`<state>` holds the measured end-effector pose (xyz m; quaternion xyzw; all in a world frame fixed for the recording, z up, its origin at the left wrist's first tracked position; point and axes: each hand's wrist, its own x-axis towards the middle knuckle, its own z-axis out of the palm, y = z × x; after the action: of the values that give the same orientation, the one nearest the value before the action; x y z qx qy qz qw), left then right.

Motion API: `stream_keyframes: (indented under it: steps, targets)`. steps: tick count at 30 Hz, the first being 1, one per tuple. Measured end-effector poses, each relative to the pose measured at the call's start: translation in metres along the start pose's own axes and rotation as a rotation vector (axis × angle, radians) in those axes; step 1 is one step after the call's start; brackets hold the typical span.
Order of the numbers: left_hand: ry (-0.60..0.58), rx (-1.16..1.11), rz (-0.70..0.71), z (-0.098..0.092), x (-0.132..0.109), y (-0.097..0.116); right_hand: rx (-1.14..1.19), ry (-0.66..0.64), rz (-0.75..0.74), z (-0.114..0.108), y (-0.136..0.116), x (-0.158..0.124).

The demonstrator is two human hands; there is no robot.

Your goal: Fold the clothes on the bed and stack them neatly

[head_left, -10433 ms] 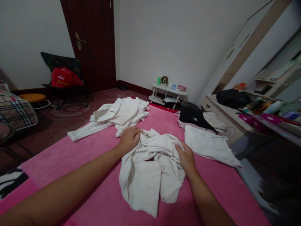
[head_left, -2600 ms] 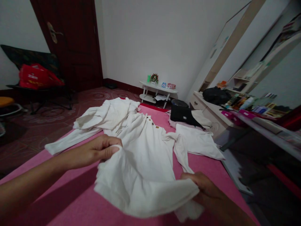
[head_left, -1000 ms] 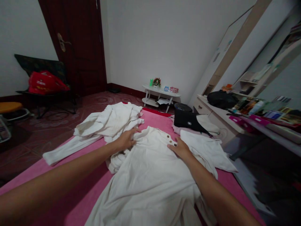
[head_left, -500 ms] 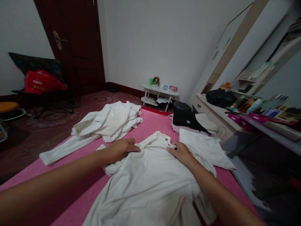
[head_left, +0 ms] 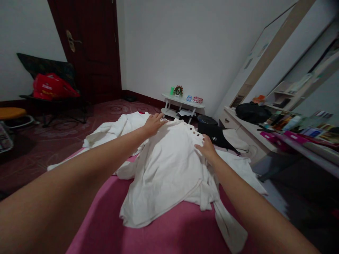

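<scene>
On my feed, left hand (head_left: 154, 124) and right hand (head_left: 206, 148) pinch a white buttoned cloth top (head_left: 172, 158) at its far end, hem my way.

The left hand (head_left: 155, 123) is hiding part of the dark-buttoned white cloth garment (head_left: 172, 162). The left edge is cutting off the round orange stool (head_left: 12, 113); the top, the dark-red wooden door (head_left: 91, 53).

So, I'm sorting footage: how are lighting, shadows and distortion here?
Head view: dim, no strong glare; soft shadows on the pink cover in front of the white buttoned top; the door leaning, probably from wide-angle distortion; bottles at right smeary.
</scene>
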<state>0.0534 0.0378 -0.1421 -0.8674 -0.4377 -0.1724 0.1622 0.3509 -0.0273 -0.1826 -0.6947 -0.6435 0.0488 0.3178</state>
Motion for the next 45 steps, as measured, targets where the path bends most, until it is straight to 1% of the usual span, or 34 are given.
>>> stream_keyframes:
  steps: [2, 4, 6, 8, 9, 12, 14, 15, 16, 18, 20, 21, 22, 23, 24, 25, 26, 27, 28, 29, 30, 31, 32, 33, 35, 36, 37, 39, 40, 41, 43, 45]
  targets:
    - [-0.004, -0.021, -0.023, 0.009, -0.022, 0.006, 0.02, -0.027, -0.072, 0.011, 0.002, -0.032]
    - [-0.002, -0.089, -0.019, 0.011, -0.055, 0.011, 0.078, -0.082, -0.168, 0.016, 0.002, -0.071]
    - [-0.001, -0.166, 0.009, 0.007, -0.093, 0.014, 0.153, -0.157, -0.259, 0.014, 0.0, -0.11]
    - [-0.013, -0.215, 0.019, 0.0, -0.133, 0.014, 0.198, -0.251, -0.293, 0.009, -0.002, -0.144]
    - [-0.031, -0.231, 0.002, -0.003, -0.152, 0.013, 0.2, -0.29, -0.295, 0.006, -0.003, -0.158]
    - [-0.161, -0.289, -0.069, -0.007, -0.2, 0.01, 0.156, -0.347, -0.308, 0.0, -0.004, -0.183]
    - [-0.248, -0.331, -0.109, -0.007, -0.221, 0.01, 0.135, -0.341, -0.327, -0.001, -0.005, -0.188]
    - [-0.276, -0.348, -0.129, -0.008, -0.226, 0.011, 0.132, -0.332, -0.33, -0.001, -0.006, -0.188]
    - [-0.302, -0.361, -0.145, -0.01, -0.228, 0.012, 0.13, -0.321, -0.327, -0.001, -0.007, -0.187]
    - [-0.371, -0.395, -0.142, -0.019, -0.221, 0.008, 0.125, -0.302, -0.32, 0.001, -0.009, -0.186]
    - [-0.413, -0.432, -0.144, -0.034, -0.2, -0.007, 0.122, -0.29, -0.322, 0.002, -0.009, -0.185]
    - [-0.388, -0.444, -0.176, -0.042, -0.186, -0.019, 0.123, -0.284, -0.327, 0.003, -0.009, -0.185]
    - [-0.296, -0.458, -0.241, -0.052, -0.169, -0.033, 0.125, -0.277, -0.332, 0.003, -0.008, -0.185]
    - [-0.138, -0.466, -0.348, -0.06, -0.151, -0.049, 0.127, -0.27, -0.337, 0.004, -0.007, -0.186]
    - [0.059, -0.474, -0.486, -0.067, -0.132, -0.064, 0.127, -0.263, -0.342, 0.005, -0.006, -0.187]
    - [0.239, -0.488, -0.594, -0.072, -0.114, -0.078, 0.125, -0.257, -0.346, 0.005, -0.005, -0.187]
    - [0.388, -0.499, -0.651, -0.074, -0.096, -0.088, 0.121, -0.253, -0.35, 0.006, -0.005, -0.187]
    - [0.452, -0.518, -0.63, -0.073, -0.081, -0.095, 0.117, -0.25, -0.352, 0.006, -0.004, -0.187]
    - [0.444, -0.524, -0.574, -0.07, -0.068, -0.096, 0.112, -0.248, -0.354, 0.007, -0.004, -0.188]
    - [0.374, -0.513, -0.503, -0.063, -0.06, -0.092, 0.108, -0.245, -0.357, 0.007, -0.003, -0.188]
    - [0.262, -0.487, -0.421, -0.055, -0.056, -0.083, 0.105, -0.243, -0.359, 0.007, -0.003, -0.188]
    - [0.139, -0.448, -0.347, -0.046, -0.057, -0.07, 0.103, -0.241, -0.361, 0.007, -0.003, -0.188]
    - [0.033, -0.408, -0.278, -0.036, -0.062, -0.053, 0.101, -0.237, -0.363, 0.006, -0.002, -0.189]
    - [-0.04, -0.384, -0.186, -0.029, -0.071, -0.034, 0.098, -0.233, -0.364, 0.006, -0.002, -0.19]
    - [-0.102, -0.406, 0.013, -0.022, -0.099, 0.007, 0.078, -0.215, -0.366, 0.004, -0.001, -0.193]
    - [-0.14, -0.449, 0.098, -0.024, -0.117, 0.026, 0.059, -0.202, -0.368, 0.002, 0.0, -0.196]
    - [-0.188, -0.501, 0.151, -0.03, -0.134, 0.045, 0.034, -0.188, -0.369, 0.001, 0.0, -0.2]
    - [-0.329, -0.578, 0.221, -0.049, -0.169, 0.075, -0.03, -0.156, -0.364, -0.003, 0.001, -0.208]
    - [-0.391, -0.6, 0.242, -0.059, -0.184, 0.087, -0.071, -0.133, -0.353, -0.005, 0.002, -0.213]
    - [-0.434, -0.614, 0.261, -0.068, -0.197, 0.097, -0.117, -0.109, -0.337, -0.008, 0.004, -0.217]
    - [-0.465, -0.597, 0.274, -0.08, -0.217, 0.11, -0.213, -0.078, -0.283, -0.017, 0.01, -0.225]
    - [-0.451, -0.548, 0.255, -0.081, -0.229, 0.117, -0.286, -0.103, -0.2, -0.029, 0.02, -0.229]
